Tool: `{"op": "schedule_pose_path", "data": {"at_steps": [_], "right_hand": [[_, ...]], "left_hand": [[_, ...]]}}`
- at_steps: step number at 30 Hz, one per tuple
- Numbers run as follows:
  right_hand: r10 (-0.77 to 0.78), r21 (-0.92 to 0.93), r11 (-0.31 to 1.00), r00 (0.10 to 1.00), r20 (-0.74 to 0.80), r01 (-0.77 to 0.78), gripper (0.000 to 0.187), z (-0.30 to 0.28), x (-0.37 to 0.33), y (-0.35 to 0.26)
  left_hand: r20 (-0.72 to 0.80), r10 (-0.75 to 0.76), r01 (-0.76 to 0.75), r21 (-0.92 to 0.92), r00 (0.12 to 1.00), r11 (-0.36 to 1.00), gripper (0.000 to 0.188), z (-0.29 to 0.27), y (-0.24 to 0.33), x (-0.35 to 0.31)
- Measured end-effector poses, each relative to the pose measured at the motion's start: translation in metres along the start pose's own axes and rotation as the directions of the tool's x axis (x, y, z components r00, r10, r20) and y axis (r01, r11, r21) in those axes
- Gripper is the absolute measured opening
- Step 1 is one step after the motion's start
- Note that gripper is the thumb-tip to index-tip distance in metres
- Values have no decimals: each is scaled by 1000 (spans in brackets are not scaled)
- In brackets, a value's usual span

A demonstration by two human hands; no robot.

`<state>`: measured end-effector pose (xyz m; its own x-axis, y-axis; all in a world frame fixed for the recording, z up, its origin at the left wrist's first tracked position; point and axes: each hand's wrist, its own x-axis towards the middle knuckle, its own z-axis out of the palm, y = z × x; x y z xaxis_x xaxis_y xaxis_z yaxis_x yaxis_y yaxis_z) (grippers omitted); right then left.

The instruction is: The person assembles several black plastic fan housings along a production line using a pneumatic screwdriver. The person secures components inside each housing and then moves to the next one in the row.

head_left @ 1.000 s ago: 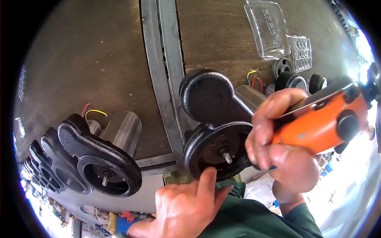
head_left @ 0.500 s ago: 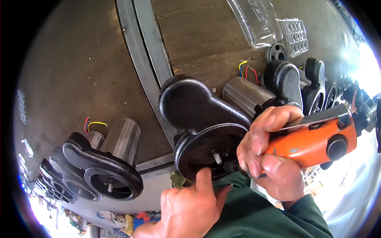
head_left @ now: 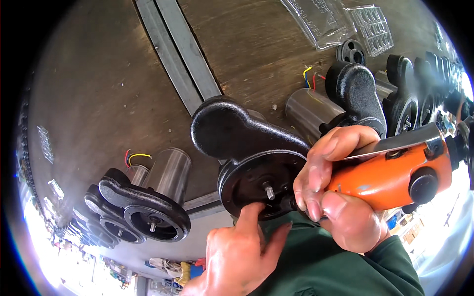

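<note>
In front of me is a black cast housing point(head_left: 222, 129) with a rounded lobe and a round, open cavity. A threaded metal shaft point(head_left: 269, 191) sticks out in the cavity's middle. My right hand point(head_left: 354, 229) is wrapped round an orange air screwdriver point(head_left: 382, 178) with a metal lever along its top. The tool's dark front end reaches the cavity's lower right; its tip is hidden. My left hand point(head_left: 242, 254) has its index finger stretched into the cavity's lower edge, that fingertip partly out of sight. Its thumb stands apart, and no held thing shows there.
More black housings with steel motor cylinders stand in a row at left point(head_left: 170, 172) and another at right point(head_left: 311, 111). Clear plastic trays point(head_left: 373, 29) and a black pulley-like wheel point(head_left: 351, 52) lie on the worn tabletop point(head_left: 108, 98). Metal rails point(head_left: 190, 54) cross it.
The whole view has shifted slightly, bringing the left row of housings further right. Both hands and the screwdriver keep nearly the same places at the housing.
</note>
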<state>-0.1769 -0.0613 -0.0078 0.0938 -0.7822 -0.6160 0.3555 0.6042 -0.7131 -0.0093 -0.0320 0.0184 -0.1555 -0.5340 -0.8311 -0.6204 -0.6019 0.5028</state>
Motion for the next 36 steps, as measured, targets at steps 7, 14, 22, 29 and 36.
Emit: {"op": "schedule_pose_path", "data": {"at_steps": [7,14,22,29,36], "right_hand": [[-20,83,996,999,-28,22,48,10,-1,-9],[-211,177,962,977,-9,209,50,7,3,-8],[-76,150,986,997,33,70,47,-8,-10,0],[-47,301,954,985,164,-5,39,-16,-16,7],[-67,223,974,985,162,30,40,-13,-16,11]], "left_hand": [[-14,-44,42,-89,999,995,35,-7,6,-8],[-339,113,-116,13,934,993,39,-2,-6,-8],[-82,276,-155,660,958,735,50,0,2,-9],[12,254,-170,773,967,611,40,-9,8,-2],[69,250,-230,673,966,703,40,-19,5,6]]}}
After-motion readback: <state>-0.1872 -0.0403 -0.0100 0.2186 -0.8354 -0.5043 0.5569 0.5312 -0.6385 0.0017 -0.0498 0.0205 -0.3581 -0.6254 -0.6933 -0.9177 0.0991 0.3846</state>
